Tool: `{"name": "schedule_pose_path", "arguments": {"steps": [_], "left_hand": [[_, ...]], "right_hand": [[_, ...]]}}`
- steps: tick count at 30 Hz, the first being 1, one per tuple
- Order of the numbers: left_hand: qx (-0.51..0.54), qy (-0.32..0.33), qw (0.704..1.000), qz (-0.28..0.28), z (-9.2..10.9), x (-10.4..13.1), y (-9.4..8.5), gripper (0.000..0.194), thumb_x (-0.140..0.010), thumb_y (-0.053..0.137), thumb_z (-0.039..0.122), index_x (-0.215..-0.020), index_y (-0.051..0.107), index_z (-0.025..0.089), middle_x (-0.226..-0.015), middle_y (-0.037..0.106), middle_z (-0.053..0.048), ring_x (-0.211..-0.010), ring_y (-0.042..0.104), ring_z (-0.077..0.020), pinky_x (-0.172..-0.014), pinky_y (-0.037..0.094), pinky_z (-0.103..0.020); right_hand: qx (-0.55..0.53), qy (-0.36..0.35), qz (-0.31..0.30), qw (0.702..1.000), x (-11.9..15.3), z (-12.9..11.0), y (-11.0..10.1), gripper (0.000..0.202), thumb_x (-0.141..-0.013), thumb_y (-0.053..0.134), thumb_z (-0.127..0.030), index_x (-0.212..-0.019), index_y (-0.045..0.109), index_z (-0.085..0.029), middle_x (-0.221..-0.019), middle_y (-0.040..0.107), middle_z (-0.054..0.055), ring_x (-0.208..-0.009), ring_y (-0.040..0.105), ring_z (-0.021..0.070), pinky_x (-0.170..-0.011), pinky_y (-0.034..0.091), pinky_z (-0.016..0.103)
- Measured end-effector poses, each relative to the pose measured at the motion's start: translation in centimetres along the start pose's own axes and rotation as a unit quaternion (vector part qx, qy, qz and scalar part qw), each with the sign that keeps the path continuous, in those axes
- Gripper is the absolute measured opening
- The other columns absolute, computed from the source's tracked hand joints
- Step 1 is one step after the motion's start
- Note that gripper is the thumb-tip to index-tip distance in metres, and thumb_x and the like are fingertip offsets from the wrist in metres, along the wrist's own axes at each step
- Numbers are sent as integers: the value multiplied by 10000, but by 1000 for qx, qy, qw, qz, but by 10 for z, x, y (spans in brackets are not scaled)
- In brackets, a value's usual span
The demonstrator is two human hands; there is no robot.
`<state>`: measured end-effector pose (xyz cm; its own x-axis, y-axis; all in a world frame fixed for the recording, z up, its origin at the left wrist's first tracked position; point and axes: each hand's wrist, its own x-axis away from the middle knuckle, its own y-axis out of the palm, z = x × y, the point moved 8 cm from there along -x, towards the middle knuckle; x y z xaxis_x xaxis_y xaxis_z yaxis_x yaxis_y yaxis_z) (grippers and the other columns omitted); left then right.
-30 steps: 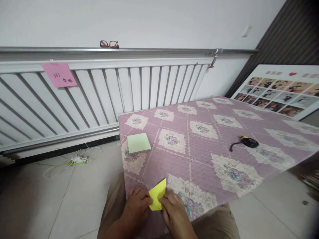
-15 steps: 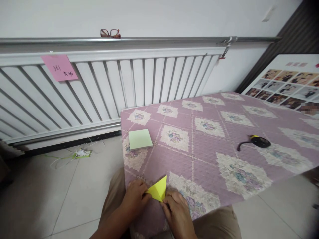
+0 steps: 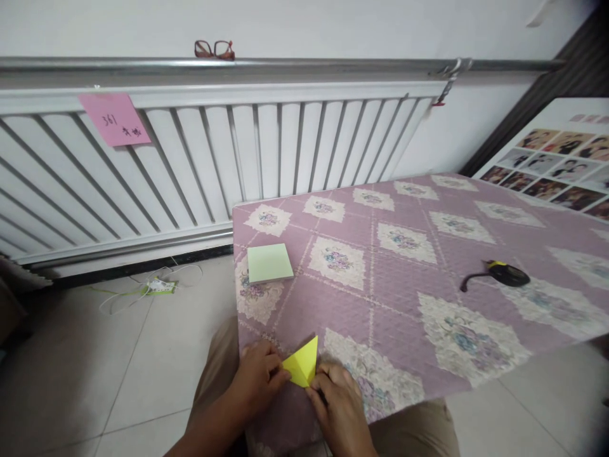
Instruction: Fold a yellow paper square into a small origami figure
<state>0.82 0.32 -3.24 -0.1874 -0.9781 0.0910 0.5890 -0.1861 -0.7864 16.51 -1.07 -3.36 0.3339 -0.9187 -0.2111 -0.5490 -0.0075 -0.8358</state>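
Firstly, the folded yellow paper, over the cloth, is pinched at its 9 o'clock corner by the left hand, fingers closed; a green pad is set at the paper's 11 o'clock; its 5 o'clock corner is pinched by the right hand, fingers closed.

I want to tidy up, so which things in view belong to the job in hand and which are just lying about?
In the job:
yellow paper, folded, held by the left hand and right hand
pale green pad, possibly: untouched nearby

Lying about, it seems:
black-and-yellow object with a strap
glasses on the pipe
power strip on the floor
pink note on the radiator
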Motion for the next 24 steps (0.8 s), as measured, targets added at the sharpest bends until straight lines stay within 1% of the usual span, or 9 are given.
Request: {"name": "schedule_pose_path", "arguments": {"steps": [3, 6, 10, 16, 20, 24], "left_hand": [[-7, -4, 1000, 1, -1, 1, 1, 241, -859, 538, 303, -669, 633, 190, -863, 603, -14, -860, 524, -184, -787, 330, -332], [-32, -23, 999, 3, -4, 2, 3, 218, -844, 556, 295, -667, 626, 189, -864, 604, -12, -870, 520, -192, -789, 322, -340], [-67, -39, 997, 2, -7, 1, 4, 180, -832, 578, 306, -701, 621, 190, -850, 599, -12, -868, 518, -201, -786, 324, -346], [-109, -44, 993, -8, -8, -2, 5, 173, -819, 614, 344, -733, 629, 195, -866, 601, -10, -875, 524, -206, -788, 339, -345], [-133, -43, 990, -13, -8, -4, 5, 189, -820, 621, 374, -755, 636, 197, -882, 608, -12, -892, 530, -214, -797, 351, -349], [-163, -33, 985, -31, -6, -5, 7, 217, -833, 606, 399, -775, 647, 194, -894, 618, -25, -908, 537, -229, -808, 365, -366]], "right_hand": [[-6, 11, 1, 1000, 0, 2, 1, 130, -763, 630, -121, -740, 576, -237, -876, 593, 13, -824, 531, 211, -742, 388, 350], [-9, 6, -1, 1000, 0, 0, 1, 114, -781, 619, -140, -757, 584, -246, -892, 594, 15, -843, 534, 214, -751, 389, 352], [2, 10, 19, 1000, 1, 2, 2, 105, -794, 597, -161, -747, 593, -255, -914, 595, 17, -857, 534, 218, -752, 384, 354], [26, 5, 28, 999, 3, 5, 7, 89, -818, 566, -219, -743, 590, -260, -916, 588, 17, -840, 525, 211, -732, 374, 344], [23, 13, 36, 999, 1, 3, 4, 121, -807, 575, -212, -690, 573, -244, -887, 582, 17, -818, 519, 206, -719, 362, 340], [27, 14, 50, 998, 1, -1, 1, 121, -794, 575, -188, -683, 572, -236, -877, 584, 22, -818, 517, 206, -717, 356, 340]]}}
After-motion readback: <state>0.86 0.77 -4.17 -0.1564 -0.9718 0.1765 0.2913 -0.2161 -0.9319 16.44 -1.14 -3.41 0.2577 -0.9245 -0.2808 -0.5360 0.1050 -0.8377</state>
